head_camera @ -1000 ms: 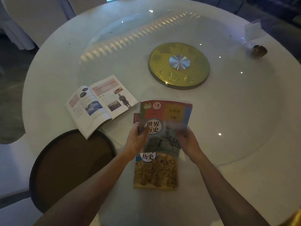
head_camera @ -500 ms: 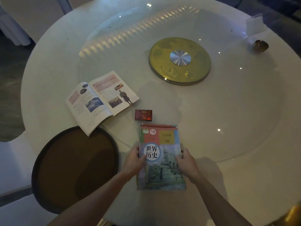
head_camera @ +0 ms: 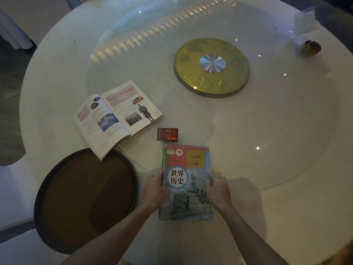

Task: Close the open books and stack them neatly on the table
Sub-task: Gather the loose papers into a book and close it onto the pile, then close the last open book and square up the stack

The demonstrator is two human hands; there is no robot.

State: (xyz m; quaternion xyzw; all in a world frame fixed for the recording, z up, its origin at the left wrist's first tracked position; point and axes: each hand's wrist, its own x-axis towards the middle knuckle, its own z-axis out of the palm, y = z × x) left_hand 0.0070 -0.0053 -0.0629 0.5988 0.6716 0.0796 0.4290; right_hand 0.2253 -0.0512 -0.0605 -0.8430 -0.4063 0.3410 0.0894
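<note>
A closed history textbook [head_camera: 188,188] with a warship on its cover lies flat near the table's front edge, on top of another closed book whose edges barely show. My left hand [head_camera: 153,190] grips the stack's left edge and my right hand [head_camera: 217,190] grips its right edge. To the upper left, a third book [head_camera: 116,115] lies open, pages up, with pictures and text showing; its near corner overhangs the brown tray.
A small red box [head_camera: 167,134] sits just beyond the stack. A round dark brown tray [head_camera: 84,199] lies at the front left. A gold turntable hub [head_camera: 212,66] marks the centre of the round white table [head_camera: 286,217]. A card stand [head_camera: 303,21] and small brown object [head_camera: 311,47] stand far right.
The warship-cover book came down from a raised, tilted hold and now lies flat on the book beneath, covering it. Both hands shifted to its side edges.
</note>
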